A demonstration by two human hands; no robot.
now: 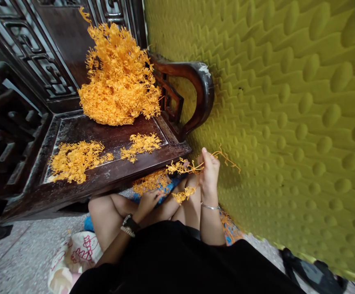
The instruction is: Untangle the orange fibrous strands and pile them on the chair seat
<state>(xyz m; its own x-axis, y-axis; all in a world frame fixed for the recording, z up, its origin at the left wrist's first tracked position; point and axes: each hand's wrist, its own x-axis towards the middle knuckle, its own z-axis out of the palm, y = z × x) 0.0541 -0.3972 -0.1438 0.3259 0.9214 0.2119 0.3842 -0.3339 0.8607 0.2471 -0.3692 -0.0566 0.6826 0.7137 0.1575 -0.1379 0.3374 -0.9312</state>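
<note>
My right hand [209,169], with a silver bangle on the wrist, is raised and pinches an orange plastic flower sprig [185,166]. Clusters of small branching pieces hang from its left side, and thin bare stems [226,157] stick out to the right. Low over my lap, my left hand [150,201] wears a dark watch and has its fingers drawn together; whatever they may hold is too small to make out. Just behind it lies a heap of loose orange pieces [152,181] on something blue, partly hidden by the seat edge.
A big orange pile [119,77] stands on the dark wooden chair seat [103,130], with a smaller heap [76,161] and a little cluster [142,145] in front. The curved armrest [206,94] borders the yellow padded wall [287,102]. A white printed bag [74,255] sits on the floor.
</note>
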